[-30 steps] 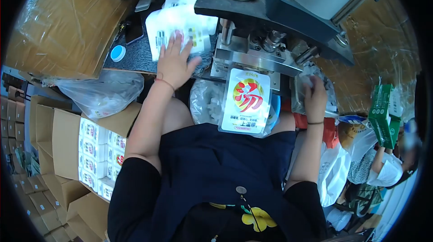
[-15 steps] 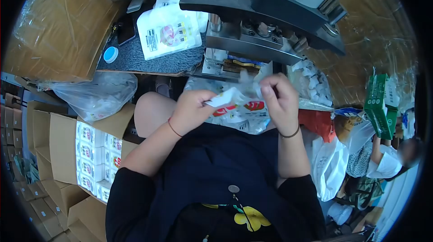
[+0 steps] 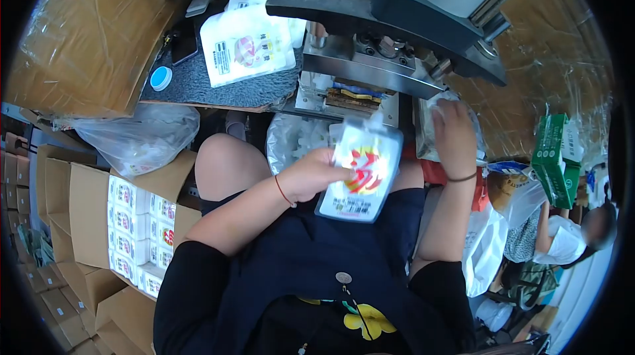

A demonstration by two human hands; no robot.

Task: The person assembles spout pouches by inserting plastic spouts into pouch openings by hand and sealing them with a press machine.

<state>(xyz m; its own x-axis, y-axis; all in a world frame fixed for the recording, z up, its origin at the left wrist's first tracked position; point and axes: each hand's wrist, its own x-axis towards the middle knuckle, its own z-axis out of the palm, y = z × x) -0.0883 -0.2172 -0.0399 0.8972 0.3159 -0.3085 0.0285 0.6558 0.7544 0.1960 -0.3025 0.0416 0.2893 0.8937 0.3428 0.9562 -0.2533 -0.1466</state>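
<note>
Your left hand [image 3: 305, 176] has its grip clamped on the white printed pouch [image 3: 364, 168], thumb across the front; you do well to pinch it firmly but flat, since a limp film could crease or swing. A grip nearer the edge would likely leave the print and top edge freer. Your right hand [image 3: 455, 138] is at the clear plastic bag [image 3: 426, 131], right of centre; its fingers are blurred, so you cannot tell whether they hold anything. Feeling for one piece at a time seems wise there.

The pouch sits at the centre of the frame, over your lap and below the press [image 3: 374, 72], its top leaning right. It has rounded corners, a greyish border, a big red character over yellow, and small dark text underneath. A pale, blurred tip shows at its top edge.
</note>
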